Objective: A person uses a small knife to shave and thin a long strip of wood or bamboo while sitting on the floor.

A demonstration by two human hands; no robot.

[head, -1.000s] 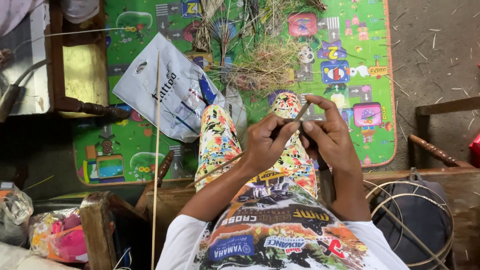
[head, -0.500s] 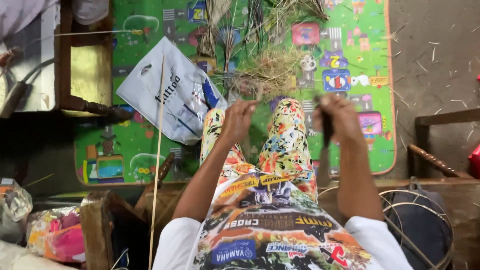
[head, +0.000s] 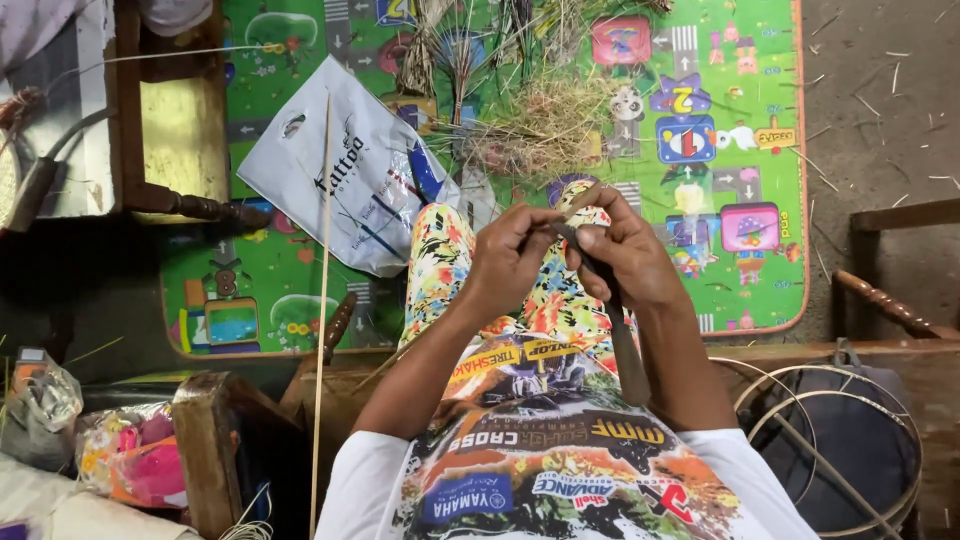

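Head view, looking straight down on a seated person: the left hand point(head: 515, 255) and the right hand point(head: 625, 255) meet above the knees, over flowered trousers point(head: 445, 265). The right hand has its fingers closed around a long dark blade point(head: 622, 335), which slants down from the fist toward the person's printed shirt point(head: 560, 450). The left hand's fingers are pinched together on a thin pale strip point(head: 578, 198) that pokes up between the two hands and lies against the blade's upper end; the exact contact point is too small to tell. Beyond the knees a colourful play mat point(head: 760, 120) covers the floor, with a heap of dry fibres and shavings point(head: 545, 120) on it, just past the hands. A white plastic bag point(head: 345, 170) lies on the mat to the left of the trousers. A long thin stick point(head: 322, 300) runs upright past the bag's edge. At lower right a dark bag ringed by hoops of cane point(head: 830, 440) sits beside the person's right arm. A wooden stool point(head: 180, 140) stands at upper left.
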